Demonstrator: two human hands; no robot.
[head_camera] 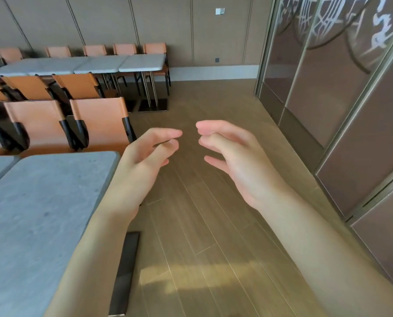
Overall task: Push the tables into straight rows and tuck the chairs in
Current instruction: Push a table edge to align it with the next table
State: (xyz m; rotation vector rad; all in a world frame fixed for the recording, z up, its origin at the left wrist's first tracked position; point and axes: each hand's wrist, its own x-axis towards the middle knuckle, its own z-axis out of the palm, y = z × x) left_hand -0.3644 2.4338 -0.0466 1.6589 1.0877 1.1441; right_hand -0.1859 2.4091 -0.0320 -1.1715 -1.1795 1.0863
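Observation:
A grey stone-topped table (pixel 42 213) fills the lower left, its right edge beside my left forearm. Just beyond it, two orange chairs (pixel 101 122) stand with their backs against its far edge. My left hand (pixel 145 161) hovers in the air past the table's far right corner, fingers loosely curled and holding nothing. My right hand (pixel 234 161) floats over the wooden floor, facing the left one, fingers also loosely curled and empty. Farther back, a row of white tables (pixel 122 62) runs along the wall with orange chairs (pixel 76 84) tucked on both sides.
Wooden floor (pixel 202 225) stretches ahead and to the right. Brown panelled partitions (pixel 351 122) with white patterns line the right side. A dark table base plate (pixel 125 271) lies on the floor by the near table. The back wall closes the room.

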